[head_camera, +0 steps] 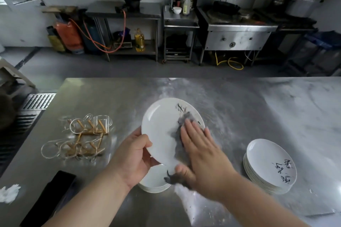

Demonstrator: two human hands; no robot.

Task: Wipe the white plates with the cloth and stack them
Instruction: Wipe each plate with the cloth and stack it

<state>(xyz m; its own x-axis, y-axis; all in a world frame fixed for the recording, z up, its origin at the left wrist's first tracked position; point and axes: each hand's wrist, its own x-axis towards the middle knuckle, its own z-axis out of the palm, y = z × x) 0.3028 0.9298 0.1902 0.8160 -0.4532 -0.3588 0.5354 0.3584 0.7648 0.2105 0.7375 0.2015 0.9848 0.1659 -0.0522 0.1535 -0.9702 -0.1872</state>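
The left grip (pixel 134 155) clamps the left rim of one white plate (pixel 162 129), thumb on the face and fingers curled behind, holding it tilted up off the table (pixel 239 101) with its face toward the person. The right grip (pixel 201 153) is not clenched: its fingers lie straight and flat, pressing the single grey cloth (pixel 184 117) against the right half of the plate's face, with a corner of cloth trailing below the lower rim. Seen at this tilt, the plate's long axis runs from its lower edge near the person up and away. The lower edge hangs directly over the near stack (pixel 156 180), which sits just beside the left wrist. The right stack (pixel 271 164) stands well apart, off to the right and nearer the right grip. That makes one plate in hand, one cloth and two stacks. The near stack shows roughly four rims and the right one is clearly taller, but the exact number cannot be told. Which stack takes wiped plates cannot be told either; the near one would probably need only a short lowering. A cluster of glass mugs (pixel 86 131) sits to the left.
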